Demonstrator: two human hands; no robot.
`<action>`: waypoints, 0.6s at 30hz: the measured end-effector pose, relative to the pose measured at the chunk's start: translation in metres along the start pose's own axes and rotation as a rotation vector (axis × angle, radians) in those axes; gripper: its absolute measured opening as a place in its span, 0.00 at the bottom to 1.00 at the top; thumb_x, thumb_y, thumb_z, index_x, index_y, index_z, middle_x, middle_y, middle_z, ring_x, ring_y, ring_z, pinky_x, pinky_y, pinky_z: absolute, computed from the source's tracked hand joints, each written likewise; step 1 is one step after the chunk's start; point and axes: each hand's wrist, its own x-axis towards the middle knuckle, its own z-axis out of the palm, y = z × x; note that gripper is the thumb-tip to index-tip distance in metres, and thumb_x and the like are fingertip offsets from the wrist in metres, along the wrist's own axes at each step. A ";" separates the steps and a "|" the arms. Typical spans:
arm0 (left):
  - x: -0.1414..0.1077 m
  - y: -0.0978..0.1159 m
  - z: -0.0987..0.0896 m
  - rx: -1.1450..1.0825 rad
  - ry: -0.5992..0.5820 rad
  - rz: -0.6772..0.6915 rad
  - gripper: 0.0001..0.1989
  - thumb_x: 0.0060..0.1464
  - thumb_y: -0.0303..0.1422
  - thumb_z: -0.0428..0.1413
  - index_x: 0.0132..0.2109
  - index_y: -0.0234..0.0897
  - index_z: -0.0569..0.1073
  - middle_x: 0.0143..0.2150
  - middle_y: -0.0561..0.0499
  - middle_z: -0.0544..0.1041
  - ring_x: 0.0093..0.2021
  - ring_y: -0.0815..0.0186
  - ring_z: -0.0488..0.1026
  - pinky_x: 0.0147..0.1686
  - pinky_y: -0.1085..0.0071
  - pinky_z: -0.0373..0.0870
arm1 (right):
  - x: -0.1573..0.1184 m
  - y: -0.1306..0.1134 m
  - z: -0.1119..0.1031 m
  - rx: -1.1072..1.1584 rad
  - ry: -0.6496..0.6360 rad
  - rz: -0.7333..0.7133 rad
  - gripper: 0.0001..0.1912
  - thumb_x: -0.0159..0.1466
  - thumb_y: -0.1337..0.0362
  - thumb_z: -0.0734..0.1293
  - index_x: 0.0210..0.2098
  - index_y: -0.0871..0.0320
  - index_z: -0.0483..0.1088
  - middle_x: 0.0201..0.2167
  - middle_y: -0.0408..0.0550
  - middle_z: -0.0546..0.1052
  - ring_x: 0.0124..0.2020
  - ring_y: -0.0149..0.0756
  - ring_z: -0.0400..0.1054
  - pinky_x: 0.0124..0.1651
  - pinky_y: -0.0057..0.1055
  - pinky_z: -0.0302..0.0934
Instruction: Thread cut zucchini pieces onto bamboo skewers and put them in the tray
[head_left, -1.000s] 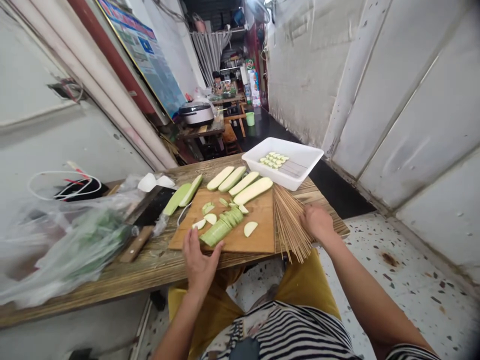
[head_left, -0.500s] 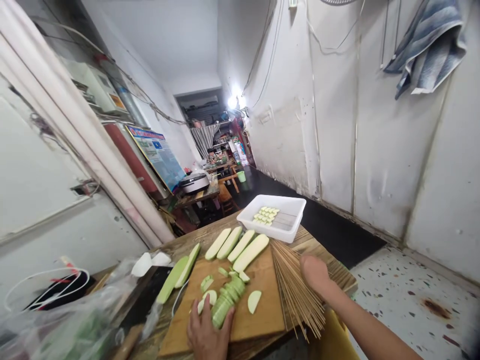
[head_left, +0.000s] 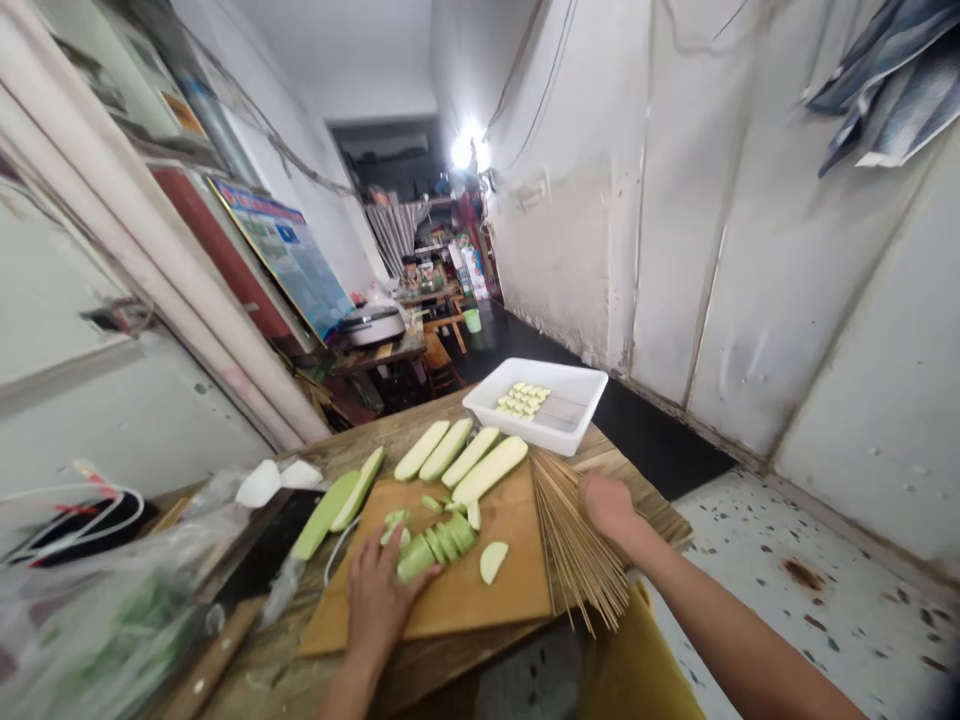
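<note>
Head view: left hand [head_left: 379,600] partly hides the wooden cutting board [head_left: 465,600].

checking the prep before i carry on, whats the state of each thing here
left hand: open, fingers at the sliced zucchini
right hand: resting on the skewers, grip unclear
sliced zucchini: cut, in a leaning row
zucchini strips: long, lying side by side
wooden cutting board: flat on the table, under the zucchini
bamboo skewers: fanned out, loose
white plastic tray: holding skewered zucchini pieces
cleaver: lying beside the board, not held
</note>
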 end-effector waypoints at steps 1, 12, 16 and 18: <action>0.005 -0.004 -0.002 -0.019 -0.045 0.023 0.33 0.45 0.50 0.56 0.55 0.37 0.66 0.56 0.38 0.66 0.57 0.50 0.61 0.54 0.54 0.58 | -0.001 0.002 -0.001 -0.045 -0.038 0.005 0.15 0.65 0.62 0.64 0.49 0.63 0.66 0.47 0.52 0.71 0.42 0.38 0.70 0.43 0.39 0.66; 0.016 0.020 -0.031 -0.008 -0.216 0.017 0.41 0.47 0.56 0.49 0.64 0.39 0.54 0.66 0.39 0.52 0.65 0.46 0.45 0.59 0.49 0.38 | -0.019 0.020 -0.018 -0.117 0.066 -0.221 0.04 0.58 0.70 0.62 0.33 0.62 0.67 0.30 0.51 0.73 0.33 0.39 0.69 0.35 0.30 0.59; 0.022 0.067 -0.024 -0.066 -0.209 0.127 0.37 0.51 0.53 0.47 0.64 0.41 0.53 0.66 0.41 0.52 0.66 0.50 0.43 0.60 0.51 0.35 | -0.043 0.020 -0.023 0.014 0.122 -0.269 0.02 0.58 0.69 0.61 0.31 0.59 0.64 0.25 0.43 0.72 0.26 0.31 0.67 0.31 0.25 0.59; 0.030 0.080 -0.015 -0.097 -0.211 0.215 0.34 0.55 0.50 0.46 0.64 0.40 0.54 0.66 0.41 0.54 0.66 0.53 0.44 0.60 0.53 0.35 | -0.058 0.020 -0.023 0.161 0.113 -0.281 0.02 0.59 0.68 0.60 0.31 0.58 0.64 0.23 0.41 0.71 0.23 0.29 0.66 0.29 0.24 0.60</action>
